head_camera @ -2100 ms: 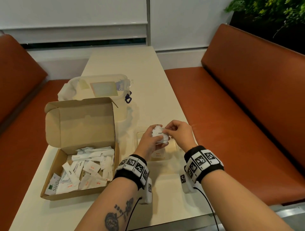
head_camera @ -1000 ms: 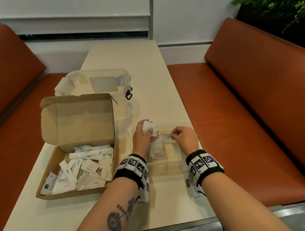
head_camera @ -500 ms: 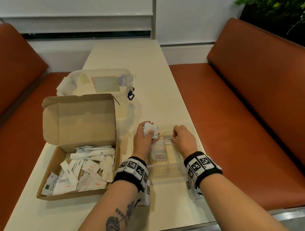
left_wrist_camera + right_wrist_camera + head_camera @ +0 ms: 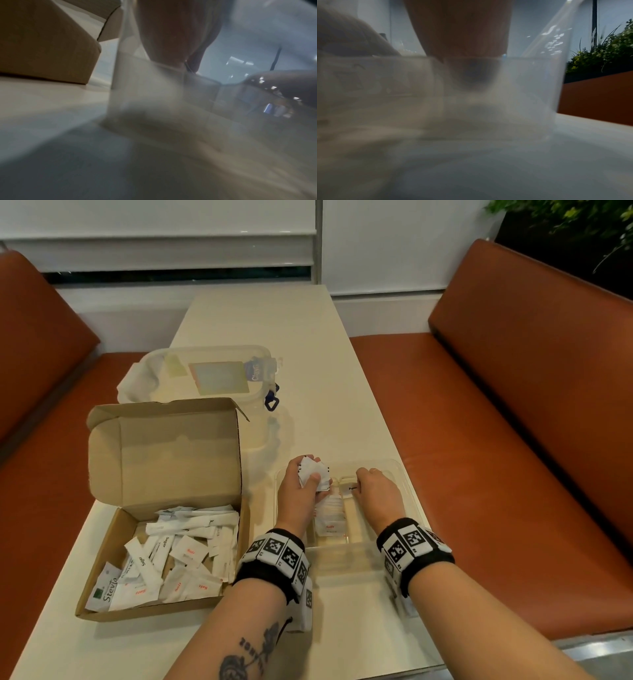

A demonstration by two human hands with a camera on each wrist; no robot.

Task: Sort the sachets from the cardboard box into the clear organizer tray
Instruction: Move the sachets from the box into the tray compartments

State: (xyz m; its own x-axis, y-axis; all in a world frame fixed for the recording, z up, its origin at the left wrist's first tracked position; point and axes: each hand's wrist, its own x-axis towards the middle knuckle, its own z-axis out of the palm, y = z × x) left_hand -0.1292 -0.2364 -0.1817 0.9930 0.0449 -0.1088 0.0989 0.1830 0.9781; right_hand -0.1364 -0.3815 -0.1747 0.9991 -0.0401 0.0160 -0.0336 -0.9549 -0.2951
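In the head view an open cardboard box [image 4: 150, 609] sits at the table's front left, holding several loose white sachets [image 4: 185, 553] marked Salt, Sugar and Stevia. The clear organizer tray [image 4: 400, 474] lies to its right, under both hands. My left hand [image 4: 308, 477] grips a bundle of white sachets [image 4: 317, 469] over the tray's back left corner. My right hand [image 4: 358, 482] reaches down into a back compartment and pinches one pepper sachet [image 4: 351, 487]. A stack of salt sachets [image 4: 329, 515] fills the compartment between the wrists. Both wrist views show only blurred tray wall [image 4: 145, 88] [image 4: 522, 81].
A lidded clear plastic container [image 4: 212, 374] with a blue clip stands behind the box, whose raised lid [image 4: 164, 450] blocks the left. Orange benches [image 4: 513, 440] flank the narrow table. Plants [image 4: 599, 54] grow behind the right bench.
My right hand drew one sachet from the bundle and carried it right and down into the tray. My left hand with the bundle sank slightly toward the tray's back left corner.
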